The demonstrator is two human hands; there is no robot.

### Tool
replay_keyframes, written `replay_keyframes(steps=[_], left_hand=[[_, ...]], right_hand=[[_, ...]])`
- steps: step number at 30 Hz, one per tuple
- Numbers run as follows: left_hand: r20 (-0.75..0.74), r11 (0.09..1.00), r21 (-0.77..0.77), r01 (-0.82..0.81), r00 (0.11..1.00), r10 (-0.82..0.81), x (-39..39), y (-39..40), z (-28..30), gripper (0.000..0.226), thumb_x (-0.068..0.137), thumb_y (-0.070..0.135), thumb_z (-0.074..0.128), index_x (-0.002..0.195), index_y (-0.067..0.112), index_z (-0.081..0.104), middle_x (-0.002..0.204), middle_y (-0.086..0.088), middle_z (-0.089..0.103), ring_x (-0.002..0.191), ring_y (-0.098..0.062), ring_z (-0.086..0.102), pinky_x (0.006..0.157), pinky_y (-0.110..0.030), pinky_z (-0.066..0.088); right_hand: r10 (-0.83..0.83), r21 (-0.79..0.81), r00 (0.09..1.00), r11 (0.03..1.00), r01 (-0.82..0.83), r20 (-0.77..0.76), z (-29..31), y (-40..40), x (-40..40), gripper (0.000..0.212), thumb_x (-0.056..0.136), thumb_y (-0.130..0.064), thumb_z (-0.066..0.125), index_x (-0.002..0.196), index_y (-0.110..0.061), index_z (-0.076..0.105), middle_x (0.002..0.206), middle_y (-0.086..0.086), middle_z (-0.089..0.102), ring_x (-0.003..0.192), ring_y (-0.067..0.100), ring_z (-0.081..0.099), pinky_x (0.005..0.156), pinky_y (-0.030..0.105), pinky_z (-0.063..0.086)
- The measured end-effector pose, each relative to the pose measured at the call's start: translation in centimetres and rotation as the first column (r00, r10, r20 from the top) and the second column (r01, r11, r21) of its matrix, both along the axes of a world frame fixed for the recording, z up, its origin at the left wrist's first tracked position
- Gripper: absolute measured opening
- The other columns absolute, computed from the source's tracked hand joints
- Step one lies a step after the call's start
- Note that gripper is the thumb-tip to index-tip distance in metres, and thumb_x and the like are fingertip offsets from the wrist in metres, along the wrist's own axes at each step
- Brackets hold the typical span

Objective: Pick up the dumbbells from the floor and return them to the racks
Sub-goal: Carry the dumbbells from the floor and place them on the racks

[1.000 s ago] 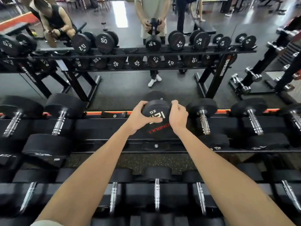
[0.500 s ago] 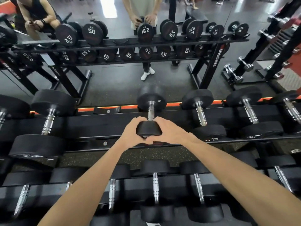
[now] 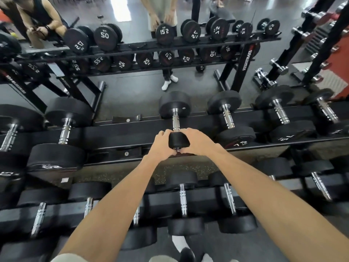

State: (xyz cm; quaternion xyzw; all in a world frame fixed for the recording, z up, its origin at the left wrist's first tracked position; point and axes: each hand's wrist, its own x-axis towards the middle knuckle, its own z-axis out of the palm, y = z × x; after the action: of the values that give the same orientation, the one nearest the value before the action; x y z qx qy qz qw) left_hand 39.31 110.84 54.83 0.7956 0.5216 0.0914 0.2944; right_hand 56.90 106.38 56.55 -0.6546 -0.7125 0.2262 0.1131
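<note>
Reaching forward over the lower rack [image 3: 188, 201] with both arms straight, I have my left hand [image 3: 162, 146] and right hand [image 3: 200, 143] cupped around the near head of the dumbbell [image 3: 175, 110], fingers curled and grasping it from either side. That dumbbell lies on the upper rack [image 3: 113, 137], handle pointing away, a neighbouring dumbbell [image 3: 229, 120] just beside on the right and open rail on the left. Beyond the rack's far edge is a mirror [image 3: 132, 91].

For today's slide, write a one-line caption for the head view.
Both hands, left hand and right hand, cup the near head of a dumbbell lying on the upper rack.
</note>
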Motion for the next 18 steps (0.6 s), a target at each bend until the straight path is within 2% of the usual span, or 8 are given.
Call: replay_keyframes(steps=[3, 6, 8, 10, 13, 15, 18], left_hand=[[-0.082, 1.000, 0.026, 0.010, 0.997, -0.008, 0.1, -1.6, 1.5, 0.077, 0.087, 0.013, 0.075, 0.154, 0.012, 0.036, 0.146, -0.018, 0.045, 0.132, -0.037, 0.047, 0.109, -0.047, 0.042], [-0.137, 1.000, 0.026, 0.017, 0.990, -0.013, 0.1, -3.5, 3.0, 0.080, 0.091, 0.015, 0.071, 0.160, 0.011, 0.030, 0.154, -0.019, 0.040, 0.136, -0.038, 0.049, 0.112, -0.046, 0.042], [-0.119, 1.000, 0.008, 0.028, 0.993, -0.027, -0.1, -4.6, 4.3, 0.070, 0.089, 0.015, 0.072, 0.153, 0.012, 0.045, 0.149, -0.016, 0.047, 0.133, -0.035, 0.054, 0.110, -0.041, 0.044], [-0.092, 0.998, 0.004, 0.064, 0.994, -0.064, -0.3, -5.6, 5.5, 0.059, 0.083, 0.017, 0.077, 0.140, 0.016, 0.061, 0.142, -0.009, 0.058, 0.129, -0.027, 0.058, 0.106, -0.038, 0.047], [-0.009, 0.995, 0.016, 0.096, 0.995, -0.096, 0.3, -7.6, 7.1, 0.046, 0.082, 0.024, 0.080, 0.126, 0.022, 0.070, 0.124, 0.001, 0.071, 0.117, -0.017, 0.066, 0.099, -0.032, 0.050], [0.030, 0.990, 0.028, 0.139, 0.990, -0.140, 1.5, -9.3, 8.3, 0.037, 0.085, 0.027, 0.079, 0.121, 0.025, 0.072, 0.111, 0.007, 0.074, 0.106, -0.012, 0.068, 0.097, -0.030, 0.052], [0.091, 0.966, 0.031, 0.257, 0.962, -0.259, 4.3, -12.6, 9.7, 0.030, 0.087, 0.026, 0.076, 0.117, 0.028, 0.076, 0.095, 0.014, 0.074, 0.100, -0.010, 0.069, 0.098, -0.032, 0.053]], right_hand=[[-0.057, -0.009, 0.997, 0.998, 0.057, 0.046, 0.3, -1.3, -0.5, 0.076, 0.089, -0.027, 0.077, 0.155, -0.014, 0.041, 0.150, 0.012, 0.054, 0.133, 0.032, 0.055, 0.111, 0.046, 0.046], [-0.095, -0.025, 0.995, 0.995, 0.096, 0.029, 1.0, -3.0, -0.3, 0.073, 0.094, -0.022, 0.072, 0.158, -0.011, 0.038, 0.158, 0.011, 0.048, 0.139, 0.031, 0.051, 0.116, 0.044, 0.042], [-0.123, -0.058, 0.991, 0.991, 0.120, -0.057, 1.5, -4.4, 0.1, 0.060, 0.095, -0.023, 0.071, 0.151, -0.012, 0.050, 0.153, 0.009, 0.055, 0.134, 0.028, 0.056, 0.114, 0.041, 0.045], [-0.215, -0.066, 0.957, 0.976, 0.206, -0.195, 2.2, -6.2, 0.3, 0.044, 0.096, -0.027, 0.070, 0.139, -0.015, 0.064, 0.138, 0.004, 0.067, 0.120, 0.021, 0.065, 0.107, 0.038, 0.050], [-0.381, -0.023, 0.826, 0.912, 0.410, -0.416, 3.8, -9.9, 0.8, 0.028, 0.099, -0.032, 0.067, 0.119, -0.015, 0.076, 0.121, 0.001, 0.076, 0.106, 0.013, 0.066, 0.102, 0.034, 0.050], [-0.471, -0.020, 0.718, 0.842, 0.538, -0.513, 5.0, -13.0, 1.7, 0.026, 0.102, -0.035, 0.062, 0.103, -0.016, 0.080, 0.112, 0.002, 0.079, 0.104, 0.016, 0.069, 0.099, 0.035, 0.050], [-0.569, 0.016, 0.584, 0.708, 0.706, -0.579, 6.2, -18.2, 3.2, 0.031, 0.100, -0.036, 0.066, 0.073, -0.021, 0.069, 0.084, -0.004, 0.074, 0.084, 0.012, 0.068, 0.081, 0.030, 0.048]])
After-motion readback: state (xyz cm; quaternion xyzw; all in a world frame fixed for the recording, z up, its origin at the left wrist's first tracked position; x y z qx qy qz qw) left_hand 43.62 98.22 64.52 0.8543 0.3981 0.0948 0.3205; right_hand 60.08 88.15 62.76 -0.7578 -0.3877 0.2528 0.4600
